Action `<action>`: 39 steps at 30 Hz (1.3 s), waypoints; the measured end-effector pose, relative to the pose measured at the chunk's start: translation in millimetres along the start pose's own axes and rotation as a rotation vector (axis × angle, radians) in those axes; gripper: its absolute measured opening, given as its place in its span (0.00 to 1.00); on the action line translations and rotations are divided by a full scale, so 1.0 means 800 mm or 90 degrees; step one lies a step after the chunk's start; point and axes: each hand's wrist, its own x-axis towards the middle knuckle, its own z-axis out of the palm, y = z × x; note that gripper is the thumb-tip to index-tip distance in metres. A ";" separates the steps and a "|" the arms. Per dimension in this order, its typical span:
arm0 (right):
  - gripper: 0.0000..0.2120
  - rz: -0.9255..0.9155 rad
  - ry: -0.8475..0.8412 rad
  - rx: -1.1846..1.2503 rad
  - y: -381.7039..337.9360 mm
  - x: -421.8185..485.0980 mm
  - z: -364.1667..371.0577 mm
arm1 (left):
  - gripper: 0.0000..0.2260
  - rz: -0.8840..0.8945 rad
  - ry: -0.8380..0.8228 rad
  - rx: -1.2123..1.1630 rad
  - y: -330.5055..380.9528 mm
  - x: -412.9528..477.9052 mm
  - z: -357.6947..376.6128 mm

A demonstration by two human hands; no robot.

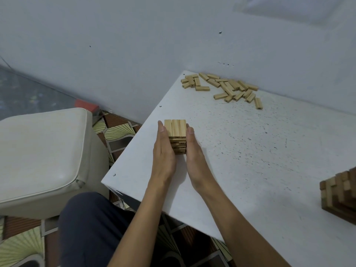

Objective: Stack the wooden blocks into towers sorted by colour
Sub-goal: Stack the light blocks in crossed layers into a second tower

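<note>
A tower of light wooden blocks (175,130) stands near the left edge of the white table (250,151), its top layer three blocks side by side. My left hand (163,149) presses flat against the tower's left side with straight fingers. My right hand (192,149) presses flat against its right side the same way. Several loose light blocks (227,88) lie scattered at the table's far edge by the wall. A darker brown block tower (341,191) shows partly at the right edge of view.
A cream cushioned stool (42,157) stands left of the table. My knee in dark trousers (90,228) is below the table's near corner. A grey wall (134,45) runs behind the table. The floor is patterned.
</note>
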 end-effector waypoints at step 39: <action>0.32 -0.009 0.144 -0.056 -0.027 0.009 -0.072 | 0.21 0.175 0.157 0.064 0.031 -0.001 -0.009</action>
